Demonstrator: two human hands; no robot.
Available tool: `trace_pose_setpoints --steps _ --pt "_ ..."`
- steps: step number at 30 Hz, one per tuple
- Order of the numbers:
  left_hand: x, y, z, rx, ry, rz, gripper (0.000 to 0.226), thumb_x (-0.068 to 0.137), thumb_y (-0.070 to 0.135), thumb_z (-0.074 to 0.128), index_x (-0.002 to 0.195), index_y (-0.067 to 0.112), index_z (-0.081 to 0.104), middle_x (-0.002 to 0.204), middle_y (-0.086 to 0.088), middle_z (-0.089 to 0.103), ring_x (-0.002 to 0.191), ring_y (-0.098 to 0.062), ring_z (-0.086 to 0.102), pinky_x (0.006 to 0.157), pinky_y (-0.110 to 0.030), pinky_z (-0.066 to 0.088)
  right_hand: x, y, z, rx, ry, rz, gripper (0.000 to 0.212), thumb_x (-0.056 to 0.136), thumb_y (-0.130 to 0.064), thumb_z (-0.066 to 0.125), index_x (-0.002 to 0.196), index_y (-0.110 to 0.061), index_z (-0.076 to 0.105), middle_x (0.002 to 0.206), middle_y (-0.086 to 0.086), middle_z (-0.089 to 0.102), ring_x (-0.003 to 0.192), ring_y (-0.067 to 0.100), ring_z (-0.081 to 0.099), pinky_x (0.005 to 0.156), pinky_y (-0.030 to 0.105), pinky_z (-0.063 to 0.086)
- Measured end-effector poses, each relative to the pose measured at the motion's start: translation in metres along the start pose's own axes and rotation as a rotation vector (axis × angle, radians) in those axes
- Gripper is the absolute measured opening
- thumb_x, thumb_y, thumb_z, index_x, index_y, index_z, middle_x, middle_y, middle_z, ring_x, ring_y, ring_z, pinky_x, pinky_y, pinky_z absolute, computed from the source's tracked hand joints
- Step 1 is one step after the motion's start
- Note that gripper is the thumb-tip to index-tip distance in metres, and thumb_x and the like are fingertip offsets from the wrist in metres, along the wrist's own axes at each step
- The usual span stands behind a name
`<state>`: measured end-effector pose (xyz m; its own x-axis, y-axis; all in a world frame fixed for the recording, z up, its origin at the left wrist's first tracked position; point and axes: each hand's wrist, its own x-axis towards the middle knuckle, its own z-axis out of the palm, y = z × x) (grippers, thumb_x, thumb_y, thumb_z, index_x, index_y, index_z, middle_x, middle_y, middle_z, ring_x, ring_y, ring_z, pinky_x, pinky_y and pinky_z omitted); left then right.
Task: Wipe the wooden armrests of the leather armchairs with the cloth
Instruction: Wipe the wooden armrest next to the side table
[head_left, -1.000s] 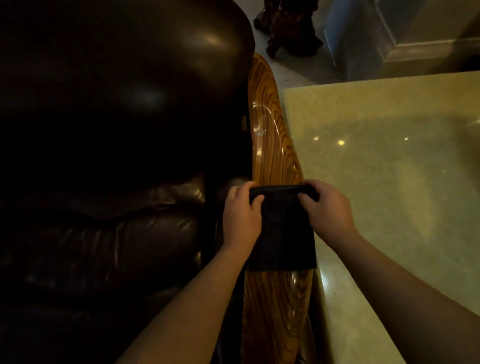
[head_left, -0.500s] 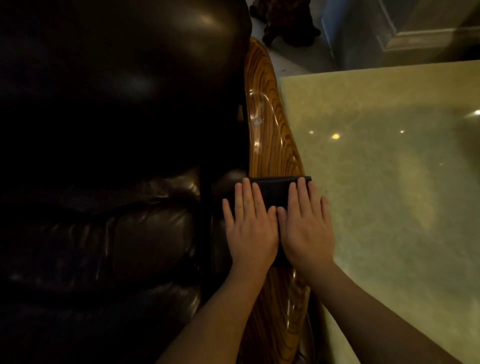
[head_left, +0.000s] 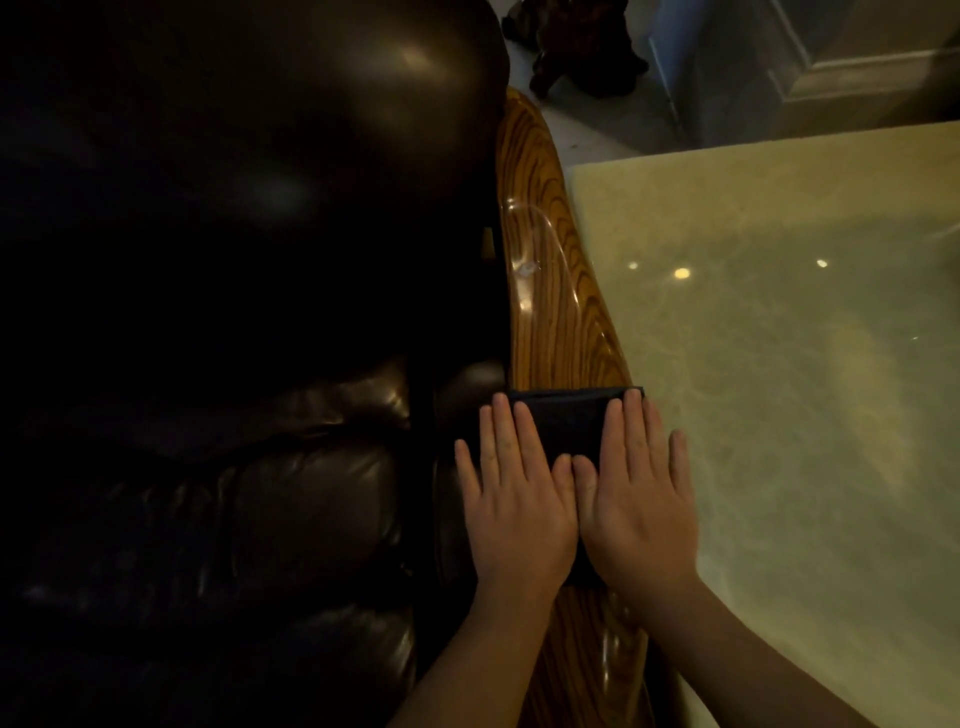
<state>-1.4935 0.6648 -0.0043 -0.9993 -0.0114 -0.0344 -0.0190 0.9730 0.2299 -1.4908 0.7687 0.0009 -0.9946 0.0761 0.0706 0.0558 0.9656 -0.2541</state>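
Both hands, the left hand (head_left: 511, 499) and right hand (head_left: 636, 499), lie flat and released on the dark folded cloth (head_left: 563, 421), which lies across the wooden armrest (head_left: 550, 312). Even downward pressure and strokes along the grain should serve best.

- Two bare forearms enter from the lower edge of the head view; no sleeve, cuff or fabric covers either one as far as the frame shows.
- The left hand (head_left: 519, 499) is ungloved, with no ring, watch or band at the fingers or wrist.
- The right hand (head_left: 636, 499) is likewise ungloved, with nothing worn on the fingers or wrist.
- Fingernails on both hands are short and plain, without visible polish, though the dim light leaves finer detail unclear.
- No marks, tattoos or bandages show on the backs of the hands or along the forearms.
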Motion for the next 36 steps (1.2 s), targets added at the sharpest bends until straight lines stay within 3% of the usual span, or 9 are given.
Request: trace_pose_setpoints --steps 14,20,36 --pt "0.041 -0.002 -0.015 -0.004 -0.082 -0.033 0.061 0.099 0.044 0.014 0.147 0.006 0.013 0.155 -0.013 0.012 0.144 -0.024 0.011 0.114 -0.051 0.02 0.042 -0.01 -0.001 -0.017 -0.049 0.009 0.061 0.098 -0.039 0.024 0.145 0.0 0.022 0.155 0.018 0.02 0.145 0.03 0.016 0.114 0.054 0.018" --pt "0.086 -0.006 -0.021 -0.014 -0.126 0.015 0.062 0.097 0.046 -0.001 0.147 0.011 -0.014 0.156 -0.008 -0.015 0.143 -0.018 -0.015 0.117 -0.046 0.001 0.081 -0.017 -0.001 -0.011 -0.054 0.033 0.061 0.099 -0.038 0.028 0.147 0.0 0.022 0.155 0.02 0.024 0.145 0.029 0.017 0.114 0.055 0.021" --pt "0.183 -0.007 -0.027 -0.041 -0.154 0.039 0.058 0.095 0.048 -0.003 0.139 0.016 -0.025 0.154 -0.003 -0.023 0.142 -0.014 -0.02 0.116 -0.041 -0.008 0.174 -0.027 0.002 0.114 -0.115 0.086 0.064 0.099 -0.041 0.023 0.151 -0.006 0.01 0.16 0.013 0.011 0.147 0.024 0.01 0.116 0.048 0.017"
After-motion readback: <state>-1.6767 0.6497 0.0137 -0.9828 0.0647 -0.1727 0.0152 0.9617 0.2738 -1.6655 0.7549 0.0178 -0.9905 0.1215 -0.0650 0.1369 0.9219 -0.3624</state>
